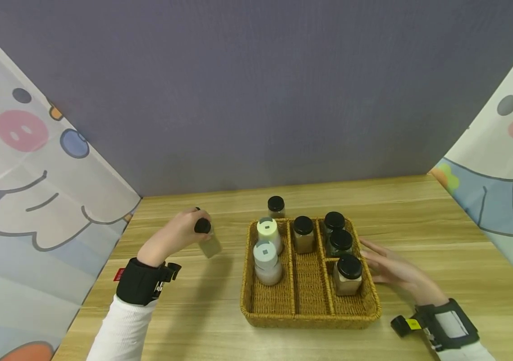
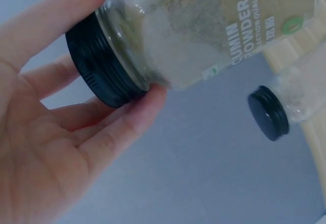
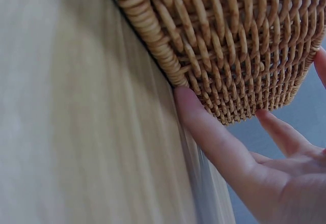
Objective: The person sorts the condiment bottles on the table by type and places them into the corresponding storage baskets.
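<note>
My left hand (image 1: 186,231) grips a cumin powder jar (image 1: 211,246) by its black lid, to the left of the wicker basket (image 1: 310,323). In the left wrist view, thumb and fingers close around the lid of the cumin powder jar (image 2: 193,35), whose label shows. My right hand (image 1: 389,265) is at the basket's right side. Its extended fingertips touch the woven wall (image 3: 244,56) in the right wrist view. The basket holds two bottles with pale caps (image 1: 265,254) at left, a black-lidded jar (image 1: 303,235) in the middle, and several jars (image 1: 348,278) at right.
Behind the basket, a black-lidded jar (image 1: 276,206) stands on the wooden table (image 1: 184,311). A black-lidded jar (image 2: 269,113) also appears beyond the held one in the left wrist view. A grey wall (image 1: 256,100) rises behind the table; printed curtains (image 1: 22,200) flank it.
</note>
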A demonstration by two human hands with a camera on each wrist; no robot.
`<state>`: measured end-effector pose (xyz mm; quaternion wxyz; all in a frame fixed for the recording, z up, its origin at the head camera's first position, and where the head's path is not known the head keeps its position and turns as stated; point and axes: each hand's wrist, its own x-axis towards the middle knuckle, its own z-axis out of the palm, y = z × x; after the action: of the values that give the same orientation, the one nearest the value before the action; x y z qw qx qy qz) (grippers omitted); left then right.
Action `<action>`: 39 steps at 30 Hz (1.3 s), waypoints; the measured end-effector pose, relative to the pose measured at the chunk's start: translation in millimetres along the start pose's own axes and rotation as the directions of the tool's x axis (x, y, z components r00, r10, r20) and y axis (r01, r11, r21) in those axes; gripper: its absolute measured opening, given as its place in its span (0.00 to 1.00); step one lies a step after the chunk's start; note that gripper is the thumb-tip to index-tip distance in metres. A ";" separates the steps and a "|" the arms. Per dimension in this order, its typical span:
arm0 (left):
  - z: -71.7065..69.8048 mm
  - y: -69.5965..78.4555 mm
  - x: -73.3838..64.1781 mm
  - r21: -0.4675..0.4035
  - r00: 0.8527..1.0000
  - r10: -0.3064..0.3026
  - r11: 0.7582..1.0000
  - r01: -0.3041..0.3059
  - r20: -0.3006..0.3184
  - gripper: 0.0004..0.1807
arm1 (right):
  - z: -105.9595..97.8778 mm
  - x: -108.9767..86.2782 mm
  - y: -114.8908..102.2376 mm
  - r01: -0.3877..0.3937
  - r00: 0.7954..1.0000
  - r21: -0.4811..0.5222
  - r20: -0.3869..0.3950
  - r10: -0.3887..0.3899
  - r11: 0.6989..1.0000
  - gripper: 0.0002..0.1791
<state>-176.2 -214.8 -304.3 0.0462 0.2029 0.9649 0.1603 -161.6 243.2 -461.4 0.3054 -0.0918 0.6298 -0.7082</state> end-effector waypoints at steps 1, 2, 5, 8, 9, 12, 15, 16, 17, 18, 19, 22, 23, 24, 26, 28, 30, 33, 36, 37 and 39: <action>-0.5 1.8 0.7 -0.002 1.000 0.001 1.000 -0.001 0.000 0.16 | 0.0 0.1 -0.1 0.006 1.000 -0.003 0.005 -0.006 1.000 0.40; -1.1 3.6 1.3 -0.002 1.000 0.006 1.000 -0.006 -0.003 0.16 | -0.1 0.1 -0.1 0.006 1.000 -0.004 0.006 -0.006 1.000 0.40; -3.5 9.8 3.0 -0.004 1.000 0.013 1.000 -0.013 0.000 0.17 | -0.5 0.6 -0.3 0.002 1.000 -0.019 0.006 -0.002 1.000 0.40; -6.4 16.8 5.2 0.003 1.000 0.018 1.000 -0.018 0.008 0.17 | -1.2 0.6 -0.6 0.012 1.000 -0.043 0.016 -0.011 0.999 0.40; -7.1 18.8 6.0 0.004 1.000 0.020 1.000 -0.020 0.010 0.17 | -1.2 0.6 -0.7 0.011 1.000 -0.046 0.016 -0.010 0.999 0.40; -8.2 24.3 8.8 0.000 0.999 0.029 1.000 -0.029 0.018 0.16 | -1.2 0.6 -0.4 0.013 1.000 -0.049 0.018 -0.012 0.999 0.40; -8.8 29.1 11.3 -0.003 0.999 0.040 0.999 -0.040 0.027 0.16 | -0.7 0.7 -0.1 0.005 1.000 -0.052 0.012 -0.004 0.999 0.40; -9.2 30.8 12.1 -0.004 0.999 0.044 0.999 -0.044 0.031 0.16 | -0.7 0.7 -0.1 0.006 1.000 -0.057 0.015 -0.006 0.998 0.40; -9.6 32.7 12.9 -0.002 0.998 0.046 0.999 -0.046 0.031 0.16 | -0.6 0.7 -0.1 0.007 1.000 -0.058 0.017 -0.006 0.998 0.40; -10.1 34.6 13.7 -0.002 0.998 0.048 0.999 -0.048 0.033 0.16 | -0.8 0.8 0.0 0.008 1.000 -0.063 0.018 -0.007 0.998 0.40; -10.8 36.7 14.5 -0.008 0.998 0.047 0.999 -0.047 0.034 0.16 | -0.8 0.8 -0.1 0.008 1.000 -0.066 0.019 -0.006 0.998 0.40; -13.0 42.6 17.0 -0.019 0.998 0.058 0.998 -0.057 0.028 0.15 | -1.1 1.1 -0.3 0.006 1.000 -0.064 0.020 -0.005 0.998 0.40; -13.7 44.6 17.8 -0.017 0.998 0.065 0.998 -0.064 0.024 0.15 | -1.2 1.2 -0.3 0.006 1.000 -0.062 0.020 -0.004 0.998 0.40; -14.4 46.5 18.7 -0.016 0.997 0.075 0.997 -0.074 0.021 0.15 | -1.4 1.3 -0.3 0.005 1.000 -0.063 0.020 -0.004 0.998 0.40; -15.7 50.2 20.4 -0.006 0.995 0.094 0.996 -0.094 0.017 0.15 | -1.6 1.3 -0.4 0.004 1.000 -0.061 0.020 -0.003 0.998 0.40; -16.8 54.1 22.0 0.013 0.994 0.108 0.994 -0.108 0.017 0.16 | -1.9 1.4 -0.4 0.004 1.000 -0.058 0.019 -0.003 0.998 0.39; -17.7 58.2 24.0 0.024 0.993 0.116 0.993 -0.116 0.024 0.16 | -2.0 1.4 -0.5 0.003 1.000 -0.052 0.015 -0.002 0.999 0.39; -18.8 64.8 27.5 0.037 0.991 0.127 0.991 -0.128 0.034 0.15 | -2.1 1.5 -0.6 0.001 1.000 -0.047 0.009 -0.001 0.999 0.40; -19.7 72.3 31.2 0.050 0.988 0.146 0.988 -0.148 0.042 0.16 | -2.2 1.5 -0.5 -0.003 1.000 -0.052 0.010 0.003 0.999 0.40; -20.1 75.3 32.4 0.054 0.988 0.150 0.987 -0.152 0.042 0.16 | -2.3 1.5 -0.4 -0.004 1.000 -0.055 0.011 0.004 0.998 0.40; -20.8 81.3 34.9 0.056 0.987 0.158 0.986 -0.160 0.044 0.17 | -2.5 1.5 -0.3 -0.004 1.000 -0.061 0.015 0.005 0.998 0.40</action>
<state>-180.6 -136.2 -258.8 0.0460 0.2836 0.9489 0.1308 -164.2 244.5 -462.0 0.3086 -0.1050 0.6492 -0.6872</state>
